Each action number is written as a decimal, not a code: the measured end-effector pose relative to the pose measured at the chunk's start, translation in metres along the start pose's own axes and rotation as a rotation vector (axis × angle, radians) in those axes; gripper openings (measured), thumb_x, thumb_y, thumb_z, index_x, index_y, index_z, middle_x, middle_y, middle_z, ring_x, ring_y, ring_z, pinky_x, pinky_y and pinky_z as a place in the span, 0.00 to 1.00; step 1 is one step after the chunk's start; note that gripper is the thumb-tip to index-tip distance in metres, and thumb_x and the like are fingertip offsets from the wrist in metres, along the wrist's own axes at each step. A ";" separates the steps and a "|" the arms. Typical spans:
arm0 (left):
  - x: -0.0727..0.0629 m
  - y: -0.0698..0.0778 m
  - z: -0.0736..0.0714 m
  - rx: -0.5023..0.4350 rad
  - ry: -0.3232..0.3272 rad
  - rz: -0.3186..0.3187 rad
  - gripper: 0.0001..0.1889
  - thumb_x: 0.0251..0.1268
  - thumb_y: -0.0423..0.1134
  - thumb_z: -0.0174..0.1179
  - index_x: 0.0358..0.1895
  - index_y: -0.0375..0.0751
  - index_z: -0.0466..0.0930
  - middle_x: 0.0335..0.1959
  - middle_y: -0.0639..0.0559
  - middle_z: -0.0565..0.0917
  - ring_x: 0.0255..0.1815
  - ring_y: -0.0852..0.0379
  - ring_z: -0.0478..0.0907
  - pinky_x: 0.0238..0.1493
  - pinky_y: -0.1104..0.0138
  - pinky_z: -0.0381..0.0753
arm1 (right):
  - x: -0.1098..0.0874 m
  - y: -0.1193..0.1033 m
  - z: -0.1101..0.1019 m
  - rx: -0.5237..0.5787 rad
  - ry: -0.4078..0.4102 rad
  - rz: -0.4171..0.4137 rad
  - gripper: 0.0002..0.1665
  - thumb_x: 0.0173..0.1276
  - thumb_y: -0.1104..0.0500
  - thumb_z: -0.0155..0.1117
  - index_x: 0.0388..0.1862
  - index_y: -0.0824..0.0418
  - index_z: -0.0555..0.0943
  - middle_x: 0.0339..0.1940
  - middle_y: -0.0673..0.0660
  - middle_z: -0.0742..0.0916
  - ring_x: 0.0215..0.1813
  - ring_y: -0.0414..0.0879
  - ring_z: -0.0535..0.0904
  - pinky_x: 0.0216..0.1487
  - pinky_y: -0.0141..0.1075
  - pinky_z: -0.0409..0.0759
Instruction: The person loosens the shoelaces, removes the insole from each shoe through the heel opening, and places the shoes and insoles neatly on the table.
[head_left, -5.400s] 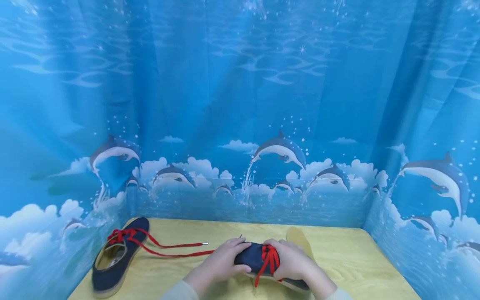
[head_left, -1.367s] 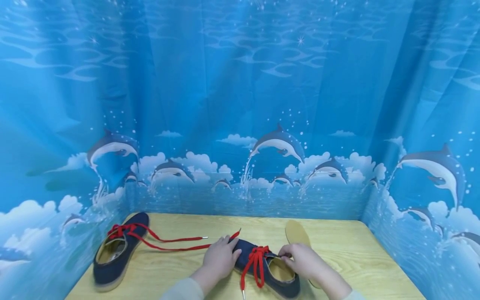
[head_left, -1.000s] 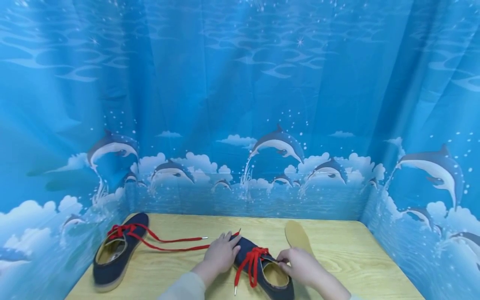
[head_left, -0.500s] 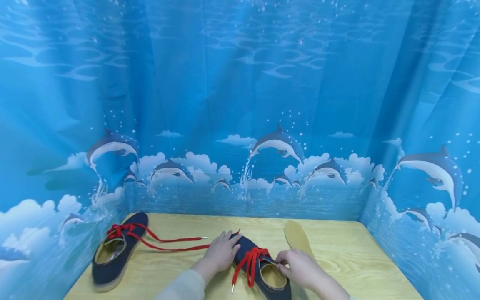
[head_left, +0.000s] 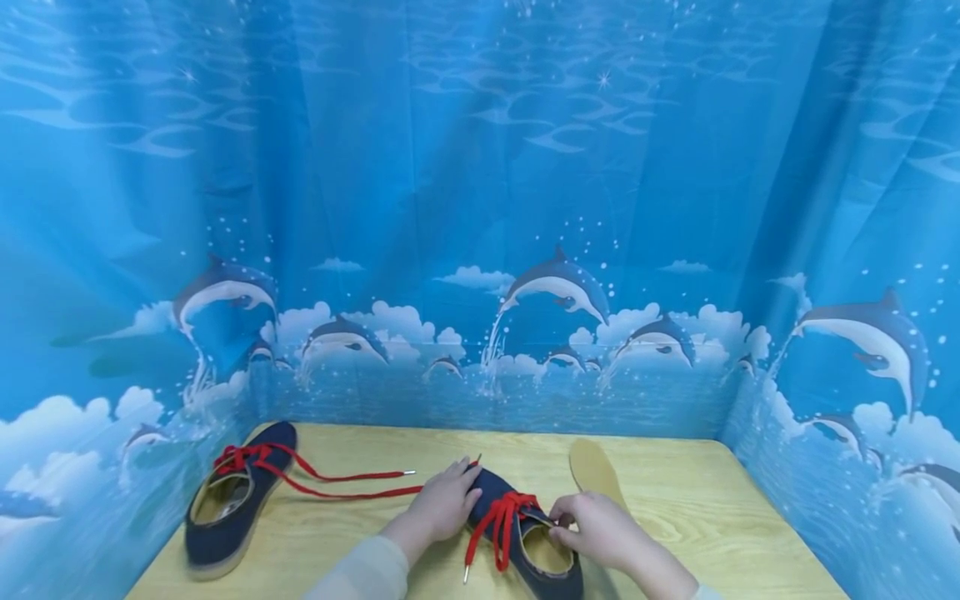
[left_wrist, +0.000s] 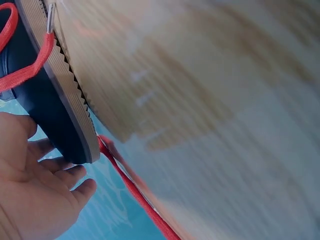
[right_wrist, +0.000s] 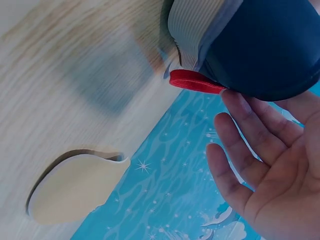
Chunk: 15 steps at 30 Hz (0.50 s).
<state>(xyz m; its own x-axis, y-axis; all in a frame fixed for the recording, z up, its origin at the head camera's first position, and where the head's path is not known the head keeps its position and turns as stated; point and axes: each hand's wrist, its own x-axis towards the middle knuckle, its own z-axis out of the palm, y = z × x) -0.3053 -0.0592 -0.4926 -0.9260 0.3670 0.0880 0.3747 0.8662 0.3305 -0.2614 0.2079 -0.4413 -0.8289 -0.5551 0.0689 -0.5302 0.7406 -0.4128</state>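
Navy shoe (head_left: 513,510) midway between left and right edges of worktop (head_left: 697,517); left hand (head_left: 447,500) gripping toe (head_left: 491,485), right hand (head_left: 596,525) pinching collar (head_left: 522,546); tan insole (head_left: 596,469) near far edge

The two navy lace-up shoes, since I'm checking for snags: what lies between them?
The head view shows two red lace strands across the wood-grain tabletop, plus the left hand touching the right-hand shoe.
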 end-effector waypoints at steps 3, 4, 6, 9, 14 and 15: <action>0.000 0.000 0.001 0.007 0.001 0.002 0.27 0.79 0.49 0.50 0.72 0.39 0.69 0.75 0.40 0.65 0.74 0.40 0.63 0.71 0.45 0.66 | 0.001 0.001 0.001 -0.007 0.009 -0.005 0.05 0.63 0.58 0.72 0.36 0.57 0.87 0.29 0.42 0.87 0.33 0.35 0.81 0.38 0.36 0.83; -0.001 0.000 0.002 0.010 0.001 -0.001 0.27 0.78 0.49 0.50 0.72 0.38 0.69 0.75 0.40 0.65 0.74 0.40 0.63 0.71 0.45 0.66 | 0.001 0.002 0.002 -0.009 0.012 -0.007 0.05 0.63 0.58 0.72 0.36 0.58 0.87 0.29 0.43 0.87 0.33 0.35 0.81 0.37 0.36 0.84; -0.002 0.001 0.001 0.013 0.006 -0.008 0.27 0.78 0.49 0.51 0.72 0.38 0.70 0.75 0.41 0.66 0.73 0.39 0.64 0.70 0.45 0.66 | 0.002 0.003 0.002 -0.018 0.017 -0.015 0.04 0.63 0.60 0.72 0.35 0.58 0.87 0.29 0.44 0.87 0.33 0.36 0.81 0.37 0.36 0.84; -0.005 0.003 -0.002 0.019 0.027 -0.014 0.27 0.77 0.50 0.53 0.70 0.37 0.72 0.72 0.41 0.70 0.71 0.38 0.66 0.69 0.44 0.68 | 0.003 0.005 0.002 -0.033 0.020 -0.025 0.03 0.63 0.62 0.72 0.35 0.59 0.88 0.30 0.45 0.88 0.34 0.36 0.82 0.38 0.35 0.84; -0.010 0.003 -0.003 0.069 0.032 -0.020 0.28 0.77 0.53 0.52 0.71 0.40 0.71 0.71 0.41 0.71 0.70 0.37 0.67 0.67 0.43 0.69 | 0.005 0.006 0.000 -0.049 0.024 -0.044 0.03 0.63 0.64 0.72 0.35 0.59 0.89 0.32 0.47 0.89 0.35 0.38 0.84 0.38 0.36 0.85; -0.010 0.002 -0.003 0.081 0.029 -0.020 0.28 0.77 0.54 0.51 0.72 0.40 0.71 0.71 0.42 0.71 0.69 0.37 0.67 0.67 0.43 0.69 | 0.005 0.006 -0.001 -0.048 0.025 -0.048 0.03 0.63 0.64 0.72 0.35 0.59 0.89 0.32 0.48 0.90 0.35 0.39 0.84 0.38 0.36 0.85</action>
<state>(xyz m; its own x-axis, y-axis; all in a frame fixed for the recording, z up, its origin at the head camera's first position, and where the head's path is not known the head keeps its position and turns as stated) -0.2952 -0.0620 -0.4898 -0.9339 0.3400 0.1101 0.3572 0.8985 0.2552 -0.2691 0.2098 -0.4428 -0.8064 -0.5810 0.1104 -0.5768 0.7313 -0.3641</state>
